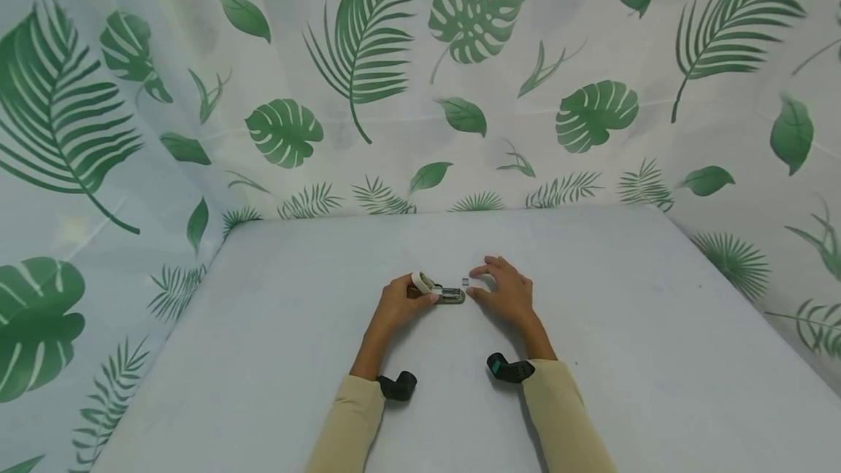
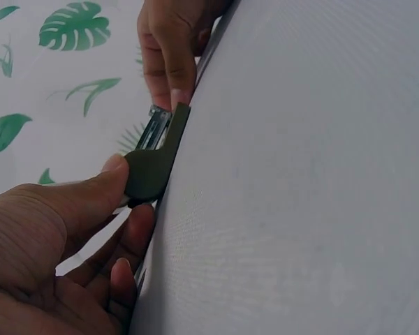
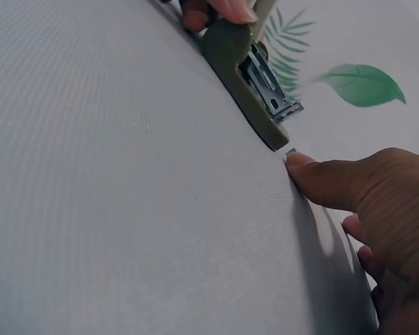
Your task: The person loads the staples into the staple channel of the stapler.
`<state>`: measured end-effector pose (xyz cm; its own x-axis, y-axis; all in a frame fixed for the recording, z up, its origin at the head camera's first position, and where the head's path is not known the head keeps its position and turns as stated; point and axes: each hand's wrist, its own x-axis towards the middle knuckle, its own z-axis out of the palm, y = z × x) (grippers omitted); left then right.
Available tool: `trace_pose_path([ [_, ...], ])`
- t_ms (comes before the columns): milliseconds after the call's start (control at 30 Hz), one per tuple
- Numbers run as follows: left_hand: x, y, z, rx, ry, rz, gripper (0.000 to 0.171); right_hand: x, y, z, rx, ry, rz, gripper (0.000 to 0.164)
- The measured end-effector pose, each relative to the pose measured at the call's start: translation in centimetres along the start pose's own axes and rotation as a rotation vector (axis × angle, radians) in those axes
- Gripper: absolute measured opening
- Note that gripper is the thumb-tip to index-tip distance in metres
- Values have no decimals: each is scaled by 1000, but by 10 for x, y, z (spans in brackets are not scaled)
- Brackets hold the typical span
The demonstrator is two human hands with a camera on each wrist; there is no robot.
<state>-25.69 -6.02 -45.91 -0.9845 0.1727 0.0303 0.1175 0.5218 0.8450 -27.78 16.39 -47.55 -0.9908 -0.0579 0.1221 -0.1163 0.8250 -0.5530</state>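
Note:
A stapler (image 1: 450,296) with a dark green base lies on the table, its pale top cover swung up and back, baring the metal magazine (image 3: 267,85). My left hand (image 1: 396,303) grips its hinge end, with the thumb on the near side. Just off the stapler's front end is a small silvery strip of staples (image 1: 465,282). Beside the strip is my right hand (image 1: 506,292), thumb and index finger spread apart with their tips right at it. In the right wrist view, the thumb (image 3: 321,180) reaches toward the stapler's front tip.
A white cloth covers the table (image 1: 315,356). Leaf-printed curtains (image 1: 394,144) rise along the back and both sides. Each wrist wears a black camera, one on the left (image 1: 398,386) and one on the right (image 1: 509,368).

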Motion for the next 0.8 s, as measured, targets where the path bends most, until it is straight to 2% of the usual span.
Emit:
trace_pose_path([
  [800, -3, 1, 0, -27, 15, 7, 29, 3, -6, 3, 3, 48, 4, 24],
])
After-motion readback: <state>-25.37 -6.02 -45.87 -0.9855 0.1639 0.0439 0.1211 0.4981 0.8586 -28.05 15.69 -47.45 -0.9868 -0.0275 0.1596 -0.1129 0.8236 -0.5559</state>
